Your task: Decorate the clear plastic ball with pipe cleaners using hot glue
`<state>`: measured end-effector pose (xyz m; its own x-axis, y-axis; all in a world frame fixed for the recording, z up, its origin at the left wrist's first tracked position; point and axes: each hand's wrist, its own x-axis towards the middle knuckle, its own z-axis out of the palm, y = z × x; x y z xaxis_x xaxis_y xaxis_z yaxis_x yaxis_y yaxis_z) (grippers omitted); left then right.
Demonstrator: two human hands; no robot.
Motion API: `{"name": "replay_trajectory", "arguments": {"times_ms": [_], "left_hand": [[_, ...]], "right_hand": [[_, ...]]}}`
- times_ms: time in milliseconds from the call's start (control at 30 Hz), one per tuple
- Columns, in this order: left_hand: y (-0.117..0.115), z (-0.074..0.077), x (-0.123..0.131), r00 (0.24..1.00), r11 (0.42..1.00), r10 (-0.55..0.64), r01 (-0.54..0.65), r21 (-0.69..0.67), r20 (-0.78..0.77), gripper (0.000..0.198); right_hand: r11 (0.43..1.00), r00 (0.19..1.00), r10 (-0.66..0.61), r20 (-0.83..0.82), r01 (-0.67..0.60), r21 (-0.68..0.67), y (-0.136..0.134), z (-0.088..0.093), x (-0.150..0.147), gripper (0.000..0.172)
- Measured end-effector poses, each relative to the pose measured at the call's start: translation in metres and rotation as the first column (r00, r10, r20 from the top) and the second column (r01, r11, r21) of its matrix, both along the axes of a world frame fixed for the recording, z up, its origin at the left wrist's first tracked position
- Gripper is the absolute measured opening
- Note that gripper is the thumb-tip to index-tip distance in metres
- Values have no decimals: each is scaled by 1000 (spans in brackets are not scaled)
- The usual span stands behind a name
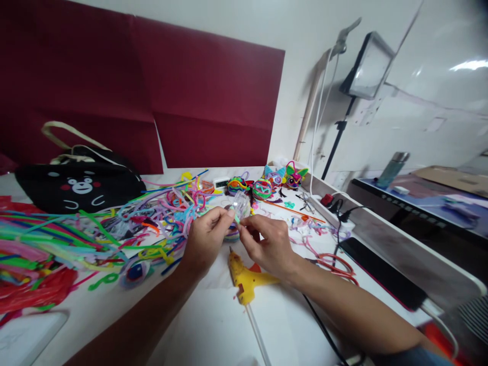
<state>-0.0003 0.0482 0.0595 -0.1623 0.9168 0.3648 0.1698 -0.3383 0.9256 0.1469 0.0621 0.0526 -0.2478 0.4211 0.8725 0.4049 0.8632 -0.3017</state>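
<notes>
My left hand [208, 236] and my right hand [269, 241] meet at the middle of the white table. Between their pinched fingertips is a short pale green piece [237, 219], which looks like a bit of pipe cleaner; most of it is hidden by the fingers. Just behind the fingertips stands a clear plastic object [241, 203], its kind hard to make out. Below my hands lies a yellow hot glue gun [244, 279], its nozzle pointing away from me. A clear glue stick [257, 333] runs out of its back end.
Colourful pipe cleaners [95, 239] heap across the left, before a black bag [80, 185]. Finished fuzzy figures [295, 175] stand at the back. At right are a phone [383, 272] on a cable, a power strip [331, 208] and an orange cord [339, 264].
</notes>
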Motion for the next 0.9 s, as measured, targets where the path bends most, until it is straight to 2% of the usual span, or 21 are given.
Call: {"name": "replay_trajectory", "arguments": {"times_ms": [900], "left_hand": [[1,-3,5,993,999,2,4,-43,119,28]], "right_hand": [[999,1000,19,-7,-19,-36,1,-3,1,13]]}}
